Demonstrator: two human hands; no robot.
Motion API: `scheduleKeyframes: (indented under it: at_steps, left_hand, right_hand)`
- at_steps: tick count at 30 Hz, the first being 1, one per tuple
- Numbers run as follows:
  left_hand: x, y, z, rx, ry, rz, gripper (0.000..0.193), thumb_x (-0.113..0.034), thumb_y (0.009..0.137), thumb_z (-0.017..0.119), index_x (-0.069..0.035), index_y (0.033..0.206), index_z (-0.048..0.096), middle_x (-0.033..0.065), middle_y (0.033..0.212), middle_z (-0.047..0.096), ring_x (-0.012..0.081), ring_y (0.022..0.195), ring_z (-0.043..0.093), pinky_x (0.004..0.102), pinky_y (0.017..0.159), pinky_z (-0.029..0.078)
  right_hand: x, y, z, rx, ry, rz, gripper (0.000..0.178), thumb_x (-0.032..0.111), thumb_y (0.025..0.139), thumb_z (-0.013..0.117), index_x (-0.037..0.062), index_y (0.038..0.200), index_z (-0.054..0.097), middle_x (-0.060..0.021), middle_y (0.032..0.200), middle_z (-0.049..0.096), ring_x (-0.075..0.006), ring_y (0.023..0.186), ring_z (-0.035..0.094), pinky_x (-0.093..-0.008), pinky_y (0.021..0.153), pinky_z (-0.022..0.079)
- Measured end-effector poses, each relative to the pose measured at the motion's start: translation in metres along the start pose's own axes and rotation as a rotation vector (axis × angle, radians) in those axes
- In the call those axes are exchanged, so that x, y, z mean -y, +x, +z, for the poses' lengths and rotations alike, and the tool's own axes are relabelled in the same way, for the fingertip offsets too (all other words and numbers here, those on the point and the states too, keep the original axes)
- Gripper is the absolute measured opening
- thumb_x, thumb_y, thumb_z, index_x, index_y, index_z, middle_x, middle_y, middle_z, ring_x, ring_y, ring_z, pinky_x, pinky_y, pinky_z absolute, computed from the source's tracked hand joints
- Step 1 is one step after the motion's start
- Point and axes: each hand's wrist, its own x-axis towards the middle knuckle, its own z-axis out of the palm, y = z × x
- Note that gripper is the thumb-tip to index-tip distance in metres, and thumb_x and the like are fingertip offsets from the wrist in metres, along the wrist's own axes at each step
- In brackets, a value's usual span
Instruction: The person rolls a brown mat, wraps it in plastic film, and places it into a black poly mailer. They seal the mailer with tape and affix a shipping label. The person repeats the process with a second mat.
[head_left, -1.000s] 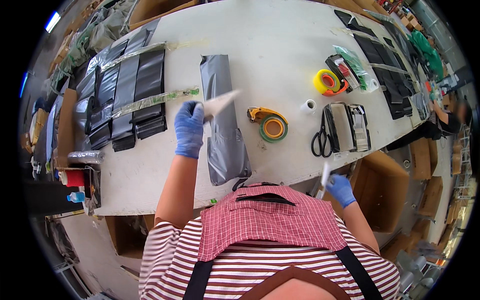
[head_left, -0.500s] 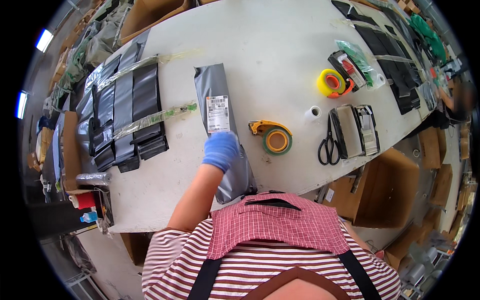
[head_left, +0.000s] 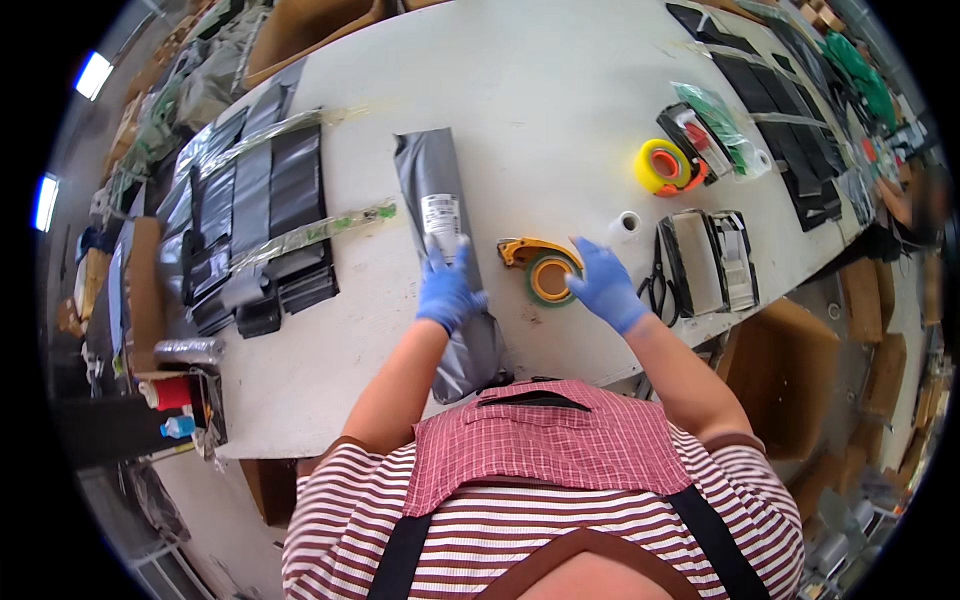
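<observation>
A long grey plastic mailing bag (head_left: 432,170) with a white label (head_left: 441,214) lies on the white table in front of me. My left hand (head_left: 449,292), in a blue glove, rests on the bag over the label's lower end, its fingers spread. My right hand (head_left: 607,288), gloved too, is at the right edge of a yellow tape dispenser (head_left: 532,247) holding a green-edged roll. Its thumb and fingers are apart; whether they touch the roll I cannot tell.
Stacks of black and grey bags (head_left: 297,180) lie at the left, more (head_left: 775,120) at the far right. Right of my hand are black scissors (head_left: 657,283), a white roll (head_left: 626,226), an open black case (head_left: 697,262) and yellow tape (head_left: 660,166). A cardboard box (head_left: 785,370) stands below the table's right edge.
My right hand has come into view and reached the tape dispenser. The left hand has opened from a curled shape and lies spread on the bag, covering part of the label.
</observation>
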Motion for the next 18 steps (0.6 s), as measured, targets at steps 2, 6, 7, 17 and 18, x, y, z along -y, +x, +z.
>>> scheduleKeyframes:
  at_steps: [2, 6, 7, 17, 18]
  left_hand:
    - [0.013, -0.028, 0.007, 0.03, -0.077, -0.011, 0.092, -0.036, 0.075, 0.075, -0.023, 0.152, 0.026, 0.0343, 0.154, 0.004, 0.0486, 0.14, 0.024, 0.048, 0.114, 0.028]
    - [0.03, -0.055, -0.005, 0.045, 0.09, -0.039, 0.095, -0.028, 0.074, 0.076, -0.022, 0.153, 0.023, 0.0317, 0.155, 0.006, 0.047, 0.139, 0.026, 0.0427, 0.112, 0.031]
    - [0.031, -0.068, -0.006, -0.087, 0.19, -0.004, 0.079, -0.024, 0.078, 0.072, -0.018, 0.148, 0.035, 0.0272, 0.154, 0.018, 0.0405, 0.135, 0.035, 0.0434, 0.108, 0.035]
    - [-0.012, -0.125, -0.019, 0.324, -1.681, -0.118, 0.064, -0.061, 0.089, 0.055, -0.001, 0.107, 0.065, 0.0089, 0.097, 0.067, 0.0192, 0.086, 0.064, 0.0321, 0.075, 0.052]
    - [-0.011, -0.127, -0.012, 0.335, -1.709, -0.124, 0.064, -0.062, 0.089, 0.056, -0.001, 0.108, 0.065, 0.0087, 0.097, 0.067, 0.0193, 0.086, 0.064, 0.0321, 0.075, 0.051]
  right_hand:
    - [0.006, 0.031, 0.029, 0.152, -0.084, 0.028, 0.047, 0.02, 0.08, 0.066, 0.0041, 0.123, 0.054, -0.0201, 0.112, 0.063, -0.036, 0.099, 0.061, -0.0426, 0.085, 0.052]
    - [0.005, 0.053, 0.046, 0.558, -0.082, 0.176, 0.046, 0.017, 0.076, 0.071, 0.002, 0.117, 0.059, -0.0209, 0.105, 0.066, -0.0346, 0.092, 0.065, -0.0406, 0.083, 0.052]
    - [0.006, 0.049, 0.04, 0.647, 0.032, 0.243, 0.045, 0.017, 0.075, 0.072, 0.0017, 0.115, 0.06, -0.0207, 0.103, 0.067, -0.0341, 0.091, 0.065, -0.0395, 0.082, 0.052]
    - [0.102, -0.043, -0.048, 0.146, 0.299, -0.169, 0.058, 0.018, 0.072, 0.076, -0.0009, 0.123, 0.056, -0.0214, 0.107, 0.064, -0.0343, 0.093, 0.064, -0.0377, 0.082, 0.052]
    - [0.106, -0.051, -0.053, 0.104, 0.178, -0.271, 0.06, 0.019, 0.072, 0.076, -0.0007, 0.125, 0.055, -0.0216, 0.11, 0.062, -0.0355, 0.095, 0.063, -0.039, 0.083, 0.052]
